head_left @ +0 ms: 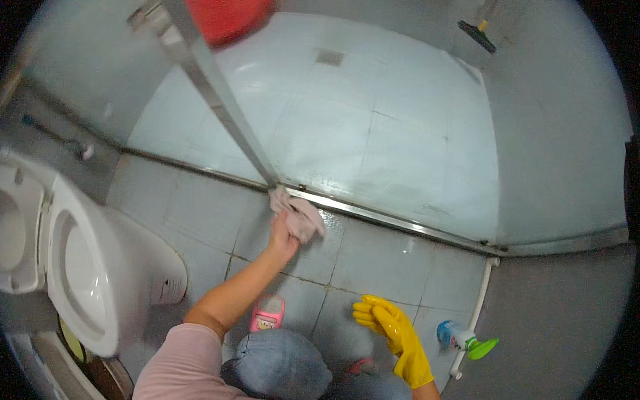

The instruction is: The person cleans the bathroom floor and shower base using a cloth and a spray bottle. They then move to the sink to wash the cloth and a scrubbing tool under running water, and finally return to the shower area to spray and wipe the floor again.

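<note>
My left hand [283,233], bare, grips a crumpled pale pink cloth [303,216]. The cloth lies against the metal track [363,211] of the shower enclosure, at the foot of the upright metal door post [222,108]. A yellow rubber glove covers my right hand [389,323], which hovers over the floor near my right knee. Its fingers are stretched out side by side, slightly bent, with nothing seen in them. To the right of it is a blue-and-white bottle [455,334] with a bright green top.
At left stands a white toilet [90,271] with its lid up. A red basin [229,16] and a floor drain [328,57] are beyond the track. A squeegee [477,36] leans at far right. A white pipe [482,293] runs along the right wall. Wet grey tiles [378,258] lie ahead.
</note>
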